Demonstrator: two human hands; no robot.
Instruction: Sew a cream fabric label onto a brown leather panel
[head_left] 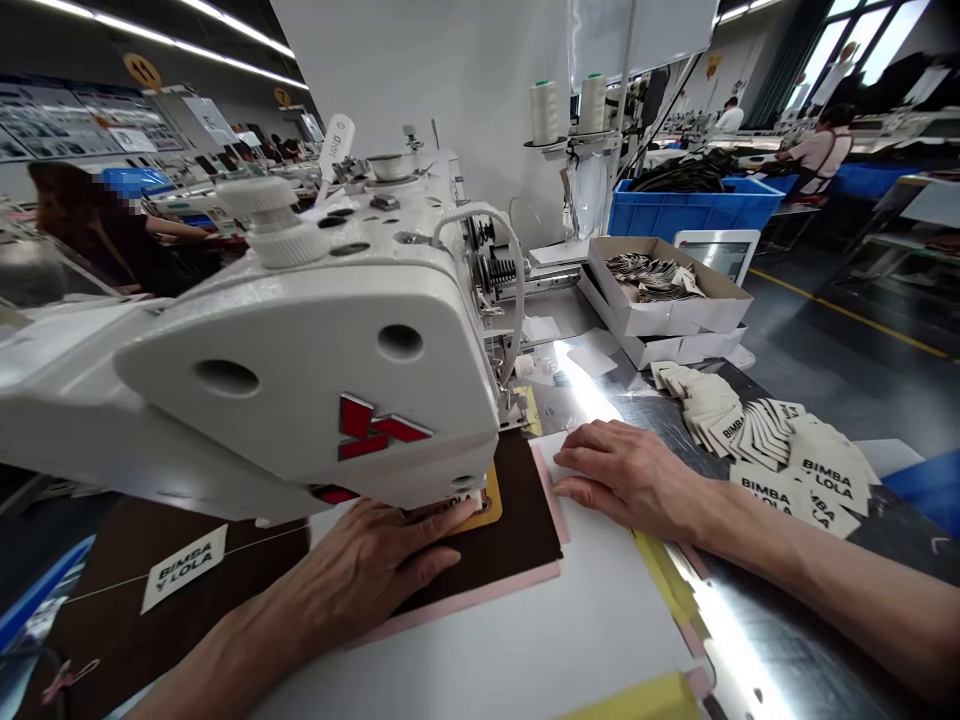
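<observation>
My left hand [390,555] lies over a dark brown panel [517,555], its fingers stretched out toward a label inside a yellow frame [491,500] beneath the sewing machine head [315,370]. The hand covers part of that label. At the panel's right edge, my right hand [619,475] rests flat on a white board [525,640], fingers extended and holding nothing. Pink backing shows along the panel's edges. Left of my left hand, another printed label [184,568] lies on a brown piece marked with a thin pale line.
Fanned printed labels [750,430] lie to the right on the metal table. Behind them stand a white cardboard box [675,300] of labels and a blue crate [697,210] of dark pieces. Thread cones [544,112] stand at the back. Other people sit farther off.
</observation>
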